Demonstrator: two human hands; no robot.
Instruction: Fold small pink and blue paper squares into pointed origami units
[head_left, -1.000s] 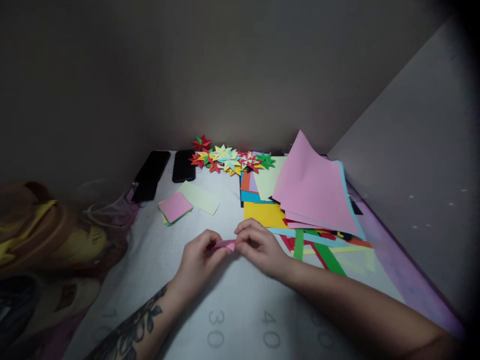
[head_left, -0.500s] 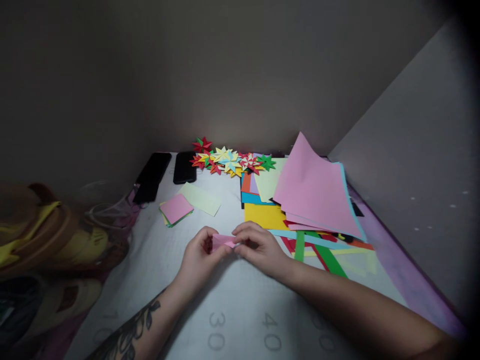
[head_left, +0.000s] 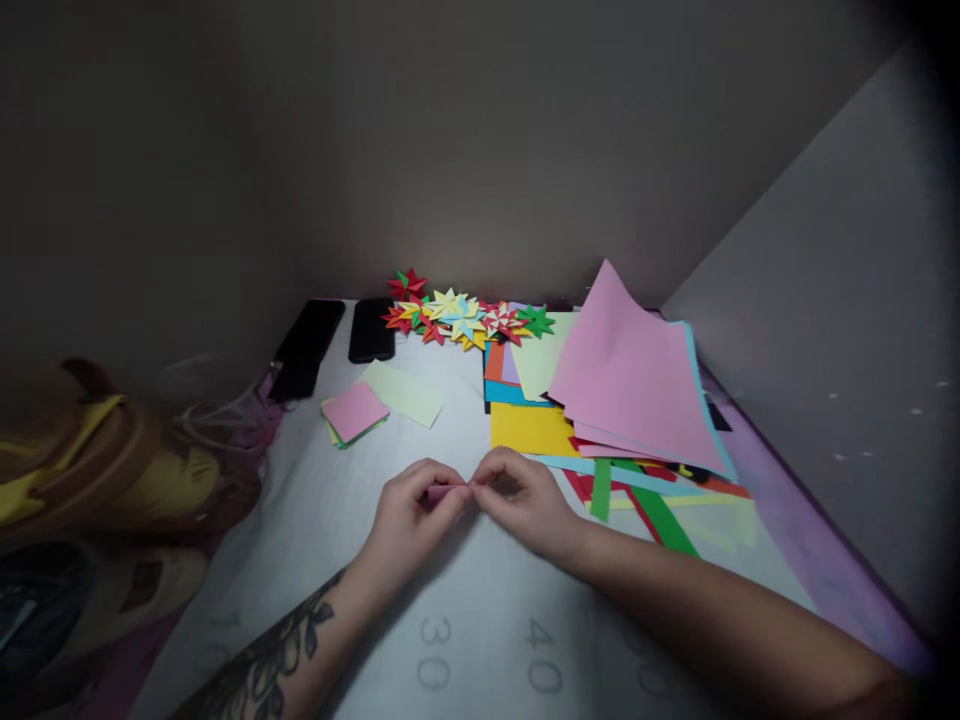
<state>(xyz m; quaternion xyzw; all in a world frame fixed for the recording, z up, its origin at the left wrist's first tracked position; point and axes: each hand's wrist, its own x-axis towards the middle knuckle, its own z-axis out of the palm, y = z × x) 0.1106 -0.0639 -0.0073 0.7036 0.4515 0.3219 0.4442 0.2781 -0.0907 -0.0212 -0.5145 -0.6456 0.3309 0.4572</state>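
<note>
A small folded piece of pink paper (head_left: pixel 441 494) sits between my two hands, mostly covered by fingers. My left hand (head_left: pixel 416 510) is closed around it, thumb in front and fingers behind. The thumb and forefinger of my right hand (head_left: pixel 521 500) pinch together at the paper's right end, touching the left fingertips. Just beyond my left hand lies a small stack of square papers (head_left: pixel 355 412), pink on top. Its edge meets a pale green paper strip (head_left: pixel 409 392) lying flat.
Folded paper stars (head_left: pixel 457 315) are heaped at the back, beside two black phones (head_left: pixel 371 330). Large pink sheets (head_left: pixel 634 375) and a yellow sheet (head_left: pixel 529 428) lie at the right, with green strips (head_left: pixel 664 520) before them. A bag with yellow trim (head_left: pixel 97 460) stands at the left.
The pink paper, more visible before, is now mostly hidden in my fingers. My right fingers have closed to a pinch, and both hands' fingertips have come together.
</note>
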